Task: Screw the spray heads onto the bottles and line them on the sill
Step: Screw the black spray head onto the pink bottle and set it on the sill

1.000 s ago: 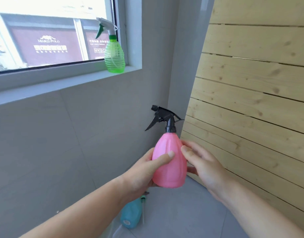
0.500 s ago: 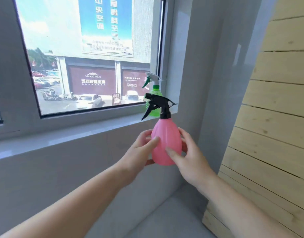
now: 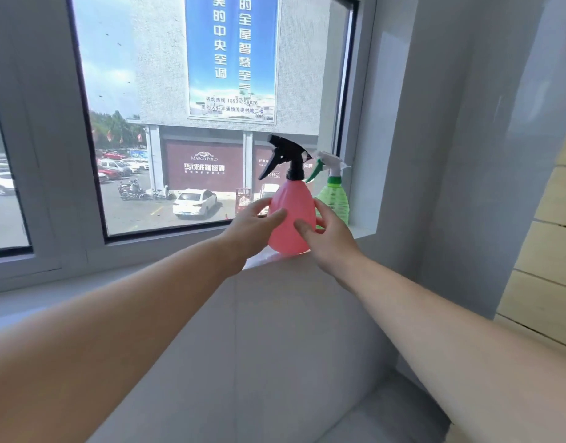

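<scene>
**Pink bottle at the sill's edge**

My left hand (image 3: 252,223) is pressing its thumb and fingers on the pink bottle (image 3: 291,215) from nine o'clock. The bottle, with its black spray head (image 3: 284,156), is standing upright on the sill (image 3: 361,233). My right hand (image 3: 331,241) is clasping it from three o'clock. The green bottle (image 3: 334,199) is crowding just behind at two o'clock, against the window frame (image 3: 358,123).

Both bare forearms reach forward and converge. The left hand (image 3: 251,227) cups one side of what it holds, thumb forward; the right hand (image 3: 331,236) presses the opposite side, fingers curled, thumb across the front.
</scene>
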A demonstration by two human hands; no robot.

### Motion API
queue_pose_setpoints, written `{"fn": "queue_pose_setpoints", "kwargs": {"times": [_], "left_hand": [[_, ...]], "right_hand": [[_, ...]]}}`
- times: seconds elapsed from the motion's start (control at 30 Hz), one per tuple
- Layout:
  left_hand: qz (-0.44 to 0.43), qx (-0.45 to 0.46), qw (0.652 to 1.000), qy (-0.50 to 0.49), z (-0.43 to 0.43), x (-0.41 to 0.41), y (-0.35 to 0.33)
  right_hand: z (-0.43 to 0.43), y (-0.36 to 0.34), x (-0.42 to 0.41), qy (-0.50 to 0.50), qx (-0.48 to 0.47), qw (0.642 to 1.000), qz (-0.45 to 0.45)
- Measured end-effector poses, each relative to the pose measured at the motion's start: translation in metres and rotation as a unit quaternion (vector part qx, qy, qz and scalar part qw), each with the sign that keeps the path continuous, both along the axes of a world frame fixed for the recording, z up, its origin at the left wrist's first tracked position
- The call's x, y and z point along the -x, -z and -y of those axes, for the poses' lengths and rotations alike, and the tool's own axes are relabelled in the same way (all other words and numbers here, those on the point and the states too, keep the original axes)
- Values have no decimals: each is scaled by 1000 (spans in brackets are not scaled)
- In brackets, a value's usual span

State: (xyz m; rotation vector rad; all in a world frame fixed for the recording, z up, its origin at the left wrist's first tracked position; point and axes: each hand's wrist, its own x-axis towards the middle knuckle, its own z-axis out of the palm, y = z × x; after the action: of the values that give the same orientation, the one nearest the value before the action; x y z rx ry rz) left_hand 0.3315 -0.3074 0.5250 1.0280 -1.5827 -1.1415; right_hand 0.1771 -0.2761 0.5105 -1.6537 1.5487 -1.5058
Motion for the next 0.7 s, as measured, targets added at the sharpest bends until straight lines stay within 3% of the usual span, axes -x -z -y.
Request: {"fn": "queue_pose_setpoints", "kwargs": {"times": [0.7], "left_hand": [[38, -11, 998, -46, 39, 13, 8]], "right_hand": [[36, 7, 1, 30, -26, 999, 10]]}}
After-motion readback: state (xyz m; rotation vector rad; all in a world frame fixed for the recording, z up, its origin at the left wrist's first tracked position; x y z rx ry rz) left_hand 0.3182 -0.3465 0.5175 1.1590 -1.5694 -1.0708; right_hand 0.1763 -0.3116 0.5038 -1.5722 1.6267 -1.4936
